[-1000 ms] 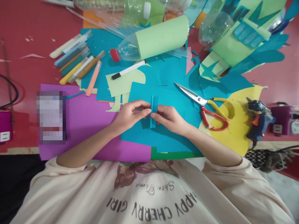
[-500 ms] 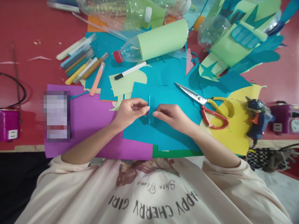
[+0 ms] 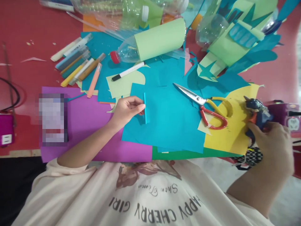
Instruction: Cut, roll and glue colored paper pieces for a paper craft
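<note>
Paper roll (image 3: 145, 115), skinny and blue, is pinched in left hand (image 3: 127, 110) while, way right of it, right hand (image 3: 275, 142) is at a dark-blue plastic glue gun (image 3: 260, 113), closure unclear, probably a pickup needing firm hold.

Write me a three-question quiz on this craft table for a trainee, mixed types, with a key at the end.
1. Multiple choice. What does the left hand hold?
A) the scissors
B) a slim blue stick
C) a marker

2. True or false. The bottle wrapped in pale green paper has a red cap.

3. Fill in the blank. The right hand is at the ____, near the edge of the yellow sheet.

Key:
1. B
2. True
3. glue gun
</note>
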Available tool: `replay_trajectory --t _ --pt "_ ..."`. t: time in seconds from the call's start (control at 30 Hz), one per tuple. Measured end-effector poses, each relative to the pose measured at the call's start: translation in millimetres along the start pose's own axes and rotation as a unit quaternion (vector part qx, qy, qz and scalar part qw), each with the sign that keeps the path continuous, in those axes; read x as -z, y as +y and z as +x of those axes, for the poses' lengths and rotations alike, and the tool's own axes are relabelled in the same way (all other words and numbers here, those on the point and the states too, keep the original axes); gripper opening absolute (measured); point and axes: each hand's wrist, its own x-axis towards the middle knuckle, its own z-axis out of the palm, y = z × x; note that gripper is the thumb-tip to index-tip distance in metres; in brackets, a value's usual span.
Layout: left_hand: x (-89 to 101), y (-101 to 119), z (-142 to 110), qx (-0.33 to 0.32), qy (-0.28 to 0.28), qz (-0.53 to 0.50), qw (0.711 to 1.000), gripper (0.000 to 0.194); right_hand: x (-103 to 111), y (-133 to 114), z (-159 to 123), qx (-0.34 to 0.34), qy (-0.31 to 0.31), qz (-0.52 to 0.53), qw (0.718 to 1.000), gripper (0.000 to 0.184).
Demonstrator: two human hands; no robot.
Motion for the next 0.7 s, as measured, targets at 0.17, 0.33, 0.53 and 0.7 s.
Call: replay_trajectory --t 0.17,0.33,0.53,0.7 --pt "-0.8 -0.1 -0.5 -0.001 -0.001 -0.005 1.000 0.028 10.5 -32.1 3.2 -0.236 -0.048 0.146 0.959 0.035" --pt "-0.6 0.5 -0.2 0.003 -0.004 0.012 1.000 0.031 25.0 -64.6 -5.2 -0.293 0.018 0.396 0.870 0.023" --pt "-0.8 0.7 0.8 0.009 -0.012 0.025 1.000 0.033 35.6 -121.8 -24.0 -0.145 -0.334 0.527 0.768 0.024" --pt "-1.3 -0.4 2.2 0.006 -0.015 0.000 1.000 0.032 26.0 -178.8 -30.8 -0.027 -0.484 0.564 0.668 0.025"
